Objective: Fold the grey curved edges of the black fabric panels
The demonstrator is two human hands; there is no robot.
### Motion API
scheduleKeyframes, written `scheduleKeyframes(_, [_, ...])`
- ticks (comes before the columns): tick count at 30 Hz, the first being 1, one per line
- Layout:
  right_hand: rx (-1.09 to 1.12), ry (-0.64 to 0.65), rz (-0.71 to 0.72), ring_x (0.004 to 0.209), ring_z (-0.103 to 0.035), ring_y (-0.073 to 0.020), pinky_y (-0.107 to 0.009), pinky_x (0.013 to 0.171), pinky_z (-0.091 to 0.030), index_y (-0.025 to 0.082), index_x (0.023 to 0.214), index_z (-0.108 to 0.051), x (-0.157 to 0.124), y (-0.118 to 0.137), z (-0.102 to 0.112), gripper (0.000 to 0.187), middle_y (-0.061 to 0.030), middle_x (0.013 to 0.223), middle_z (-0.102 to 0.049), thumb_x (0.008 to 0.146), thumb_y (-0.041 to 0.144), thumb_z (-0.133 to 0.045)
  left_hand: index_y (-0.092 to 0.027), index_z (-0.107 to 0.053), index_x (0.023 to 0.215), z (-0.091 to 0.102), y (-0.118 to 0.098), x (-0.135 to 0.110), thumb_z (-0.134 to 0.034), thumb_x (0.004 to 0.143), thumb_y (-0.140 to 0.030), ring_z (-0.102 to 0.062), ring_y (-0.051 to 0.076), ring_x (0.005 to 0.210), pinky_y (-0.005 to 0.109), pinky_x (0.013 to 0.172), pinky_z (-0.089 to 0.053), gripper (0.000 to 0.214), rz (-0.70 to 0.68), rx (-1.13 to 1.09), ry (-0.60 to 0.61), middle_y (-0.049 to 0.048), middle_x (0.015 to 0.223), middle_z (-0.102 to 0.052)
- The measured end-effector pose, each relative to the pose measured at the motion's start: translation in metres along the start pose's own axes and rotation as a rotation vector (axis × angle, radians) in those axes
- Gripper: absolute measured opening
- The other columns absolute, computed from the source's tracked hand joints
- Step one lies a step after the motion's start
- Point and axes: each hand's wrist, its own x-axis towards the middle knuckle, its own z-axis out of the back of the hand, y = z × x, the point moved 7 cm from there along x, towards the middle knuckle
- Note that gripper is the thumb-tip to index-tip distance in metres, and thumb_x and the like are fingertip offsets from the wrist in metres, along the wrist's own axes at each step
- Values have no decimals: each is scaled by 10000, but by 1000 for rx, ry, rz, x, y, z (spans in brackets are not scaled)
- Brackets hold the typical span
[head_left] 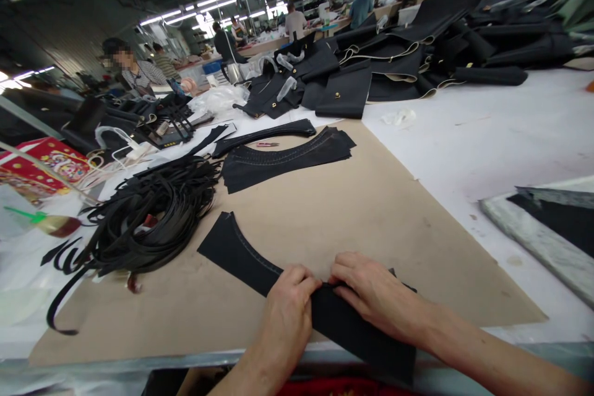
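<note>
A curved black fabric piece (236, 253) with a stitched edge lies on a brown cardboard sheet (325, 210) near the table's front edge. My left hand (290, 312) and my right hand (371, 291) meet at its middle. Both are curled and pinch the fabric's upper edge, fingertips nearly touching. The right end of the piece runs under my right wrist and over the table edge.
A tangle of black straps (153, 216) lies to the left. A stack of similar curved black pieces (283, 158) sits further back. Black bag parts (417, 55) are heaped at the far right. A marble slab (542, 235) lies at right. People work at distant tables.
</note>
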Motion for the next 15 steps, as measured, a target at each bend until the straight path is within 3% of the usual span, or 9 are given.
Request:
scheduleKeyframes(3, [-30, 8, 21, 870, -539, -183, -317, 796, -413, 196, 834, -570, -4, -1, 1, 141, -28, 886, -588, 906, 146, -460, -164, -679, 977, -2, -1, -10, -387, 888, -76, -582, 187, 856, 320, 758, -525, 318, -82, 39, -76, 74, 898, -652])
scheduleKeyframes(9, [-89, 4, 80, 864, -526, -177, -337, 812, -392, 209, 879, -567, -18, -10, 3, 141, -21, 898, -579, 918, 145, -447, -148, -593, 1196, -4, -6, -29, -379, 866, -41, -563, 202, 1047, 358, 920, -505, 408, -247, 158, -135, 100, 1097, -648])
scheduleKeyframes(12, [-127, 17, 102, 865, -524, -175, -344, 808, -381, 214, 896, -568, -23, -14, 4, 158, -16, 894, -575, 929, 146, -429, -156, -576, 1220, -3, -5, -29, -386, 863, -34, -561, 196, 1048, 354, 926, -498, 422, -249, 175, -115, 95, 1106, -645])
scheduleKeyframes(15, [-148, 3, 118, 880, -520, -171, -343, 824, -374, 214, 884, -559, -25, -15, 6, 146, -10, 900, -572, 931, 152, -434, -187, -559, 1242, -4, -4, -21, -423, 887, -80, -574, 195, 977, 361, 866, -511, 395, -166, 166, -57, 79, 1035, -648])
